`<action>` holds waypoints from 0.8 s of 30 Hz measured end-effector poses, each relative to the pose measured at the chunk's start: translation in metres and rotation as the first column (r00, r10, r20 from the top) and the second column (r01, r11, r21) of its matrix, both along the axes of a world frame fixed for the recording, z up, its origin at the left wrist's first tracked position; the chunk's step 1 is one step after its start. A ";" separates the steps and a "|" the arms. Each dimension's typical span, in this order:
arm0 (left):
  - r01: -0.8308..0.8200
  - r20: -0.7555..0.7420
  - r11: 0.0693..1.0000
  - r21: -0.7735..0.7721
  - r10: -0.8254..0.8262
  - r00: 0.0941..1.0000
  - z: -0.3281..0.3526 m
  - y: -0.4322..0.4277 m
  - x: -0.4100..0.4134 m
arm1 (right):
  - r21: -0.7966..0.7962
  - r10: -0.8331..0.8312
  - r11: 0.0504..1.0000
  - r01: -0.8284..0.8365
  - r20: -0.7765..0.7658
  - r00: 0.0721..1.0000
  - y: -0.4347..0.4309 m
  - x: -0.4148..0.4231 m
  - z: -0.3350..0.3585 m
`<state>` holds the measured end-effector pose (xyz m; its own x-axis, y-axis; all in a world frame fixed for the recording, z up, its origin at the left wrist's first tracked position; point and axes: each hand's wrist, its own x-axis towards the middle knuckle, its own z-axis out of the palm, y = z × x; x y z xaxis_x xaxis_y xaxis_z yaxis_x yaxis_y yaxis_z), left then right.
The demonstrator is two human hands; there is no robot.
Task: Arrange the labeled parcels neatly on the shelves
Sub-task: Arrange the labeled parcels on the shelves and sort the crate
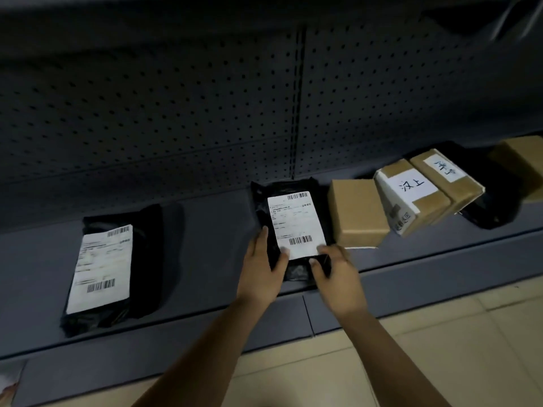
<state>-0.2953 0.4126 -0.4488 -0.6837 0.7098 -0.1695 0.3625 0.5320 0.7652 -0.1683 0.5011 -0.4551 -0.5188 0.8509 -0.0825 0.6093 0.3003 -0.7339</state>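
Note:
A black poly-bag parcel (pixel 293 221) with a white shipping label lies on the grey bottom shelf (pixel 205 224), near its middle. My left hand (pixel 261 268) grips its near left edge, thumb on the label's corner. At the near right corner, my right hand (pixel 338 274) holds the bag with curled fingers. A second black labelled parcel (pixel 108 265) lies flat to the left. Right of my hands stand a plain cardboard box (pixel 357 212), a white-and-brown box (pixel 408 198) with a handwritten label, and another labelled brown box (pixel 449 180) leaning beside it.
A dark pegboard back panel (pixel 205 113) rises behind the shelf. A black bag (pixel 490 210) and another brown box (pixel 523 163) sit at the far right. Beige floor tiles (pixel 440 348) lie below the shelf's front edge. Bare shelf shows between the two black parcels.

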 end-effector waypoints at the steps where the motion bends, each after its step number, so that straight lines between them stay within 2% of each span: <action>1: -0.007 0.047 1.000 0.008 0.007 0.999 -0.005 0.003 0.002 | -0.007 0.002 1.000 -0.002 -0.010 1.000 -0.001 -0.001 -0.004; 8: -0.001 0.064 1.000 0.029 -0.001 0.998 -0.018 -0.015 0.009 | -0.017 0.084 0.996 -0.086 -0.084 0.993 -0.009 0.006 -0.014; 11: -0.044 0.150 0.998 0.041 0.037 0.988 -0.023 -0.029 0.005 | -0.123 -0.022 0.992 0.004 -0.144 0.989 -0.008 0.007 -0.010; 13: -0.155 0.255 0.984 0.087 0.128 0.958 -0.023 -0.025 0.001 | -0.201 -0.085 0.978 0.055 -0.145 0.986 -0.004 0.000 -0.008; 16: -0.229 0.368 0.969 0.097 0.179 0.912 -0.019 -0.009 -0.004 | -0.231 -0.063 0.972 0.039 -0.099 0.993 0.006 -0.013 -0.004; 20: -0.220 0.354 0.967 0.125 0.164 0.921 -0.023 -0.003 -0.003 | -0.323 -0.089 0.946 0.030 -0.170 0.981 0.007 -0.017 0.001; 24: -0.280 0.314 0.915 0.291 0.186 0.931 -0.012 -0.014 0.011 | -0.319 -0.152 0.947 0.039 -0.336 0.929 -0.002 -0.012 0.013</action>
<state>-0.2839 0.3991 -0.4603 -0.7963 0.5831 -0.1608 0.0104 0.2790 0.9602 -0.1803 0.4992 -0.4422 -0.4790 0.8612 -0.1701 0.3089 -0.0160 -0.9510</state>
